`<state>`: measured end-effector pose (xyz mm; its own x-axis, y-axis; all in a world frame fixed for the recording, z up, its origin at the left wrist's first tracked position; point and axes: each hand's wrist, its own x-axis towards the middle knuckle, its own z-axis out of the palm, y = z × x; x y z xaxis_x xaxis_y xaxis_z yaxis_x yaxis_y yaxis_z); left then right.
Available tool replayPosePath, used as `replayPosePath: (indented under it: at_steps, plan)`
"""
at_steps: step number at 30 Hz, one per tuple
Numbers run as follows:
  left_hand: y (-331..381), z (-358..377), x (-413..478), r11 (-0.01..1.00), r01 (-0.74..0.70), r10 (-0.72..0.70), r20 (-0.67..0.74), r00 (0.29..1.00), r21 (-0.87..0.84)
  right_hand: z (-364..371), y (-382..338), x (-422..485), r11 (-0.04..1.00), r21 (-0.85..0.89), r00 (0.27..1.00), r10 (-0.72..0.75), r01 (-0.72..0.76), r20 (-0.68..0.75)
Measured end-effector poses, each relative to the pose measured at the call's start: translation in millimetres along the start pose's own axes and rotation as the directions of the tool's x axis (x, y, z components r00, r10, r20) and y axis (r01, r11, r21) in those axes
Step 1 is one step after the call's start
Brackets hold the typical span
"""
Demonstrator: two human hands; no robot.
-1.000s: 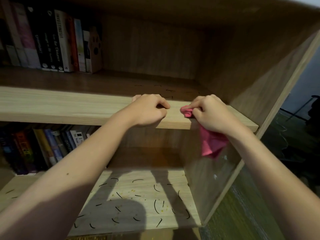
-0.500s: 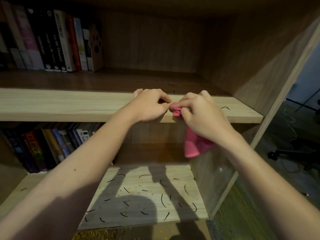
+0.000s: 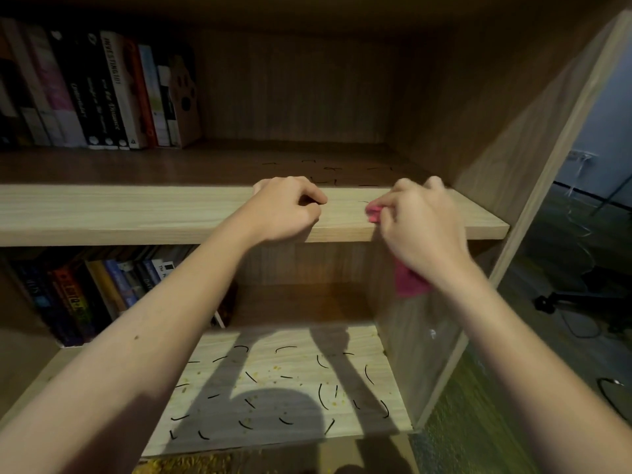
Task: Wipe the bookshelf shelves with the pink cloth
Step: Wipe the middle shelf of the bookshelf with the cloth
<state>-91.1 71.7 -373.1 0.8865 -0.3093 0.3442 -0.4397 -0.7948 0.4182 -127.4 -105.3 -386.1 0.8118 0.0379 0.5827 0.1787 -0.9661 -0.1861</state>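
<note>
My right hand (image 3: 420, 230) grips the pink cloth (image 3: 408, 282) at the front edge of the upper shelf (image 3: 136, 213), near its right end. A pink corner pokes out by my fingers and the rest hangs below the board. My left hand (image 3: 287, 208) rests as a loose fist on the same edge, a little to the left and apart from the cloth. Small black curved bits (image 3: 328, 169) lie further back on this shelf. The lower shelf (image 3: 290, 388) carries several black bits and yellow crumbs.
Upright books (image 3: 102, 97) fill the upper shelf's left part, and more books (image 3: 102, 292) lean on the lower shelf's left. The bookcase's side panel (image 3: 513, 200) stands close to my right hand. A chair base and cables (image 3: 564, 302) lie on the floor beyond.
My right hand has slid the cloth to the right along the shelf edge, away from my left hand, which stays in place as a fist.
</note>
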Motion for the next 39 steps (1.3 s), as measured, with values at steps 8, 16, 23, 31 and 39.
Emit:
replayPosePath:
  at_steps: [8, 16, 23, 31, 39]
  plan:
    - [3, 3, -2, 0.998, 0.001, 0.0, -0.017, 1.0, 0.068, -7, 23, -1, 0.993, 0.116, 0.999, 0.01, -0.014, 0.036]
    - [8, 4, 6, 0.998, 0.042, -0.047, 0.101, 0.994, 0.054, -8, 24, 3, 0.987, 0.11, 0.977, -0.131, 0.114, 0.167]
    - [7, 9, 8, 0.979, 0.057, -0.075, 0.085, 0.994, 0.196, -2, -5, 43, 0.995, 0.06, 0.928, -0.1, 0.084, 0.36]
    - [7, 10, 9, 0.981, 0.059, -0.071, 0.059, 0.996, 0.186, 6, 8, 54, 0.992, 0.106, 0.949, -0.093, 0.064, 0.302]
    - [4, 11, 11, 0.985, 0.051, -0.058, 0.038, 0.998, 0.163, -1, 20, 29, 0.967, 0.231, 0.963, -0.159, 0.107, 0.219]
